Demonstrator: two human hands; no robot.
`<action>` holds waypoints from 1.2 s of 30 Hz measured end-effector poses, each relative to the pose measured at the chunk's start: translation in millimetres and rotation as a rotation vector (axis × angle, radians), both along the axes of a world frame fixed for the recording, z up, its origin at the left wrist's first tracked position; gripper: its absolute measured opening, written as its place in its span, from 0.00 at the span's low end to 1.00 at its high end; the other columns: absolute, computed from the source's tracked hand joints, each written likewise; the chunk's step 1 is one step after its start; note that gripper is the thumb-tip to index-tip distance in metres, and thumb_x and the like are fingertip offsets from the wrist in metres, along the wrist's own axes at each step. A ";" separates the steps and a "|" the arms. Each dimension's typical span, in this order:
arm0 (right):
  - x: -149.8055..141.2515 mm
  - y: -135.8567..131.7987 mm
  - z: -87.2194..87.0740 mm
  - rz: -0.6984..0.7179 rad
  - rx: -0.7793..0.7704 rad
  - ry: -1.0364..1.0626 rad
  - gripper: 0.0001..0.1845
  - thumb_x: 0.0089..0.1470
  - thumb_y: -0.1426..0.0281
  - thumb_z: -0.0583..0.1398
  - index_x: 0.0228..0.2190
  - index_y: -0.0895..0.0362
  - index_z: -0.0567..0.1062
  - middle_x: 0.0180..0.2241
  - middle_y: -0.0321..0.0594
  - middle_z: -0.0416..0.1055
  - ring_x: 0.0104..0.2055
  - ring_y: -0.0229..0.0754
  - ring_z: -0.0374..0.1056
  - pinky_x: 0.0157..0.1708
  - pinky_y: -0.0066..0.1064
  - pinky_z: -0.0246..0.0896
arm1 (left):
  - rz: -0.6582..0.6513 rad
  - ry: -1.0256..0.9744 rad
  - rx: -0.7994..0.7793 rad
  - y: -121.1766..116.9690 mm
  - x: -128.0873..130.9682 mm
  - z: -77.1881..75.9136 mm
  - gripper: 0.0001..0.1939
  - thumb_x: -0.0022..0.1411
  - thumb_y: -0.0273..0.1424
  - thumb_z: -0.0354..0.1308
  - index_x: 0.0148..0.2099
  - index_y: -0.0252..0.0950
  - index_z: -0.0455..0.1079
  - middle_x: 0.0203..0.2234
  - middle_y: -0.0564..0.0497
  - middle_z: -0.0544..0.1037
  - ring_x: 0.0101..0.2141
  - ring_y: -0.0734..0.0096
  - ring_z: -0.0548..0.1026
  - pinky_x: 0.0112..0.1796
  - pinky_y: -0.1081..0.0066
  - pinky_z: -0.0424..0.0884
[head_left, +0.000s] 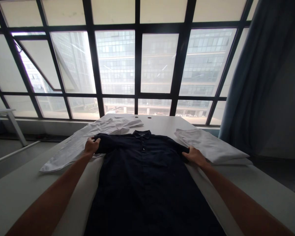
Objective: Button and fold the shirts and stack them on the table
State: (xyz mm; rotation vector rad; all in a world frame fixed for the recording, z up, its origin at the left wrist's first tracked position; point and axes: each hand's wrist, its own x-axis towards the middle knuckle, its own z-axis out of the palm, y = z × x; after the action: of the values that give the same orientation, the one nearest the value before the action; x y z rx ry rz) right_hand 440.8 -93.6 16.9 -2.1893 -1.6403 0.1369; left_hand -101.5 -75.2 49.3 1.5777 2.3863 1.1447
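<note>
A dark navy button-up shirt (147,183) with short sleeves lies spread face up on the white table (159,123). Its collar points toward the windows, and its lower end runs out of the picture at the bottom. My left hand (91,145) pinches the end of the sleeve on the left. On the other side, my right hand (195,155) grips the end of the right sleeve between thumb and fingers. Small buttons show down the front below the collar.
A loosely spread white garment (71,150) lies to the left, partly beneath the shirt's sleeve. Folded white cloth (211,146) sits at the right. Large windows stand beyond the table, a blue curtain (253,82) hangs right, and another white table (2,113) is far left.
</note>
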 end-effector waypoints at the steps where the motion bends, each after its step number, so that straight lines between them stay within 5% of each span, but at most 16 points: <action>1: 0.6 0.4 2.1 -0.008 0.023 0.062 0.27 0.51 0.61 0.62 0.49 0.65 0.71 0.44 0.55 0.76 0.46 0.55 0.73 0.43 0.37 0.66 | -0.029 -0.016 0.050 -3.9 6.5 3.0 0.22 0.67 0.34 0.49 0.58 0.26 0.61 0.46 0.34 0.77 0.45 0.54 0.78 0.43 0.64 0.73; 6: -1.5 -1.4 6.4 0.051 0.205 0.474 0.30 0.50 0.65 0.63 0.53 0.62 0.67 0.47 0.53 0.73 0.41 0.47 0.74 0.39 0.32 0.70 | -0.431 0.044 0.249 -32.2 62.9 10.3 0.23 0.65 0.30 0.53 0.61 0.36 0.60 0.49 0.44 0.78 0.51 0.59 0.75 0.50 0.66 0.69; 10: -10.1 -1.8 3.7 0.124 0.321 0.724 0.39 0.48 0.65 0.65 0.59 0.61 0.61 0.54 0.56 0.69 0.46 0.48 0.74 0.42 0.32 0.72 | -0.861 0.222 0.042 -52.0 106.8 -1.3 0.27 0.60 0.37 0.59 0.61 0.41 0.63 0.45 0.45 0.80 0.47 0.52 0.77 0.48 0.62 0.71; 13: -12.6 1.2 0.6 0.133 0.337 0.854 0.49 0.46 0.63 0.67 0.64 0.62 0.54 0.58 0.58 0.65 0.52 0.50 0.72 0.47 0.33 0.71 | -1.022 0.300 -0.064 -57.6 118.1 -9.9 0.28 0.58 0.40 0.62 0.60 0.41 0.66 0.44 0.45 0.80 0.45 0.53 0.78 0.48 0.63 0.71; 17: -8.6 5.6 -5.2 0.058 0.250 0.946 0.53 0.42 0.58 0.71 0.63 0.65 0.58 0.59 0.60 0.65 0.54 0.52 0.70 0.50 0.33 0.70 | -1.028 0.425 -0.054 -52.7 107.6 -14.7 0.25 0.61 0.42 0.60 0.58 0.39 0.69 0.57 0.43 0.72 0.58 0.53 0.68 0.58 0.60 0.63; 21: -5.8 6.2 -12.0 0.042 0.179 0.995 0.46 0.41 0.57 0.71 0.58 0.64 0.66 0.49 0.56 0.75 0.45 0.52 0.75 0.41 0.36 0.75 | -0.917 0.506 -0.194 -44.6 91.0 -18.6 0.34 0.61 0.51 0.57 0.63 0.37 0.64 0.65 0.41 0.61 0.65 0.49 0.57 0.63 0.54 0.53; 24: -8.3 6.2 -11.0 0.104 0.269 0.986 0.42 0.41 0.63 0.70 0.57 0.63 0.67 0.42 0.51 0.78 0.38 0.50 0.77 0.33 0.36 0.76 | -0.880 0.478 -0.326 -41.7 85.4 -19.2 0.38 0.64 0.56 0.49 0.65 0.36 0.61 0.66 0.40 0.58 0.65 0.51 0.55 0.63 0.55 0.53; 28: -25.3 6.7 7.8 0.187 0.488 0.735 0.36 0.43 0.67 0.67 0.55 0.63 0.69 0.45 0.52 0.77 0.43 0.50 0.75 0.41 0.38 0.74 | -0.870 0.492 -0.379 -41.8 86.3 -16.0 0.38 0.65 0.58 0.45 0.66 0.37 0.60 0.67 0.41 0.57 0.66 0.53 0.54 0.62 0.56 0.53; 32: -69.9 -2.0 32.8 0.397 0.516 0.391 0.39 0.46 0.67 0.64 0.60 0.60 0.65 0.55 0.52 0.70 0.40 0.48 0.74 0.47 0.43 0.70 | -0.859 0.539 -0.376 -44.0 89.0 -14.7 0.38 0.64 0.56 0.50 0.67 0.37 0.60 0.67 0.41 0.56 0.66 0.52 0.54 0.62 0.56 0.54; 36: -123.4 -23.5 41.1 0.784 0.314 0.125 0.44 0.48 0.73 0.61 0.66 0.55 0.56 0.62 0.50 0.62 0.43 0.46 0.73 0.50 0.41 0.67 | -0.856 0.561 -0.378 -46.8 90.0 -15.1 0.38 0.64 0.55 0.50 0.67 0.36 0.59 0.67 0.40 0.55 0.66 0.52 0.53 0.63 0.57 0.53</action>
State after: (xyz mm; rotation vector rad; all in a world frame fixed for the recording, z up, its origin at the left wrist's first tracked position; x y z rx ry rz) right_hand 317.4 -117.1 58.1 -1.2006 -2.1759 0.2071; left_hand -11.5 -122.0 34.2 2.5584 1.5968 0.0892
